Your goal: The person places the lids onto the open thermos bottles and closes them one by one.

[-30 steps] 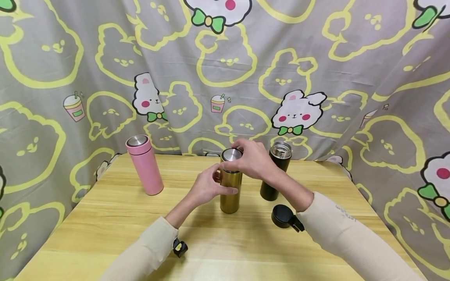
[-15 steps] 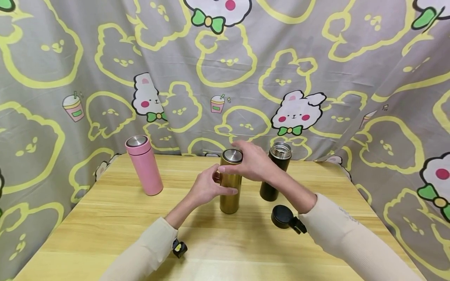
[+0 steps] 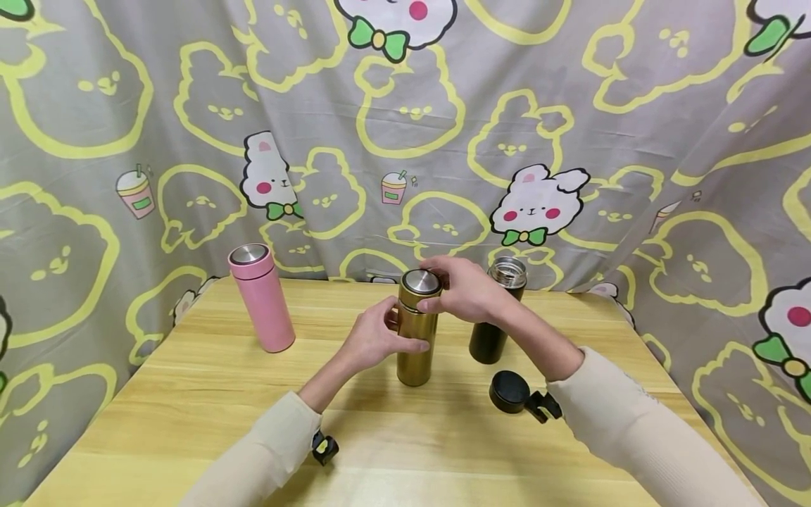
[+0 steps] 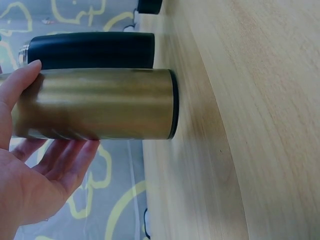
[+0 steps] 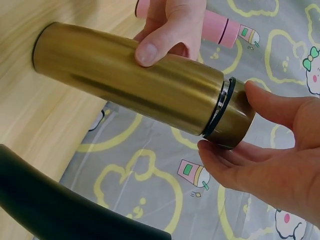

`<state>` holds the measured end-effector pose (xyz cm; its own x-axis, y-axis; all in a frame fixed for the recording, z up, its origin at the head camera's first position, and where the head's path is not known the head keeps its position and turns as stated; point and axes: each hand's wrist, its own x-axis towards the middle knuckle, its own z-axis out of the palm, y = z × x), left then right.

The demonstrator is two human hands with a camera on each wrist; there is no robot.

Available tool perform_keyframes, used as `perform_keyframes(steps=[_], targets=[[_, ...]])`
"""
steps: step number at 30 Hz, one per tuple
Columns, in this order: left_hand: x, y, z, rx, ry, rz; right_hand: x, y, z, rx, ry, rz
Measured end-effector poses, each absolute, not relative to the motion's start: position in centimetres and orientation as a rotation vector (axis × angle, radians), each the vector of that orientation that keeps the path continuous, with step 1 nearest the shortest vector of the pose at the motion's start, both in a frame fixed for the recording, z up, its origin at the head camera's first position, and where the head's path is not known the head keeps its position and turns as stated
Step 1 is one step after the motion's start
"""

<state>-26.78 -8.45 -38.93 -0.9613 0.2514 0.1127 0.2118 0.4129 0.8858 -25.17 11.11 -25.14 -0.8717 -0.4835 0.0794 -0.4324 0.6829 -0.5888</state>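
A gold thermos flask [image 3: 415,348] stands upright near the middle of the table. My left hand [image 3: 374,334] grips its body, the thumb across the near side; in the left wrist view the fingers [image 4: 75,160] lie along the opposite side. My right hand [image 3: 465,290] holds the gold lid [image 3: 421,283] with its steel disc top. In the right wrist view the lid [image 5: 232,115] sits slightly tilted on the flask, with a thin gap showing bright metal at the neck. Behind my right forearm stands a black flask [image 3: 488,343] with a bare steel mouth.
A black lid [image 3: 509,391] lies on the wooden table [image 3: 405,451], right of the gold flask. At the left stands a pink flask [image 3: 265,303] with its lid on. A patterned curtain [image 3: 443,176] hangs behind the table.
My right hand has turned on the lid and its thumb has shifted right. The lid now sits a little higher and further right. My left hand has stayed in place on the flask.
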Motion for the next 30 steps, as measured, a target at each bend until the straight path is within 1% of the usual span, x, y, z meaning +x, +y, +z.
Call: perform_keyframes(steps=[12, 24, 30], targets=[[-26.8, -8.4, -39.1, 0.421, 2.615, 1.623, -24.9, 10.8, -25.3, -0.699, 2.885, -0.951], [-26.8, -8.4, -39.0, 0.428, 2.621, 1.618, -24.8, 10.4, -27.1, -0.615, 3.051, -1.033], [-26.8, -8.4, -39.0, 0.43, 2.625, 1.618, -24.7, 10.4, -27.2, -0.616, 3.056, -1.031]])
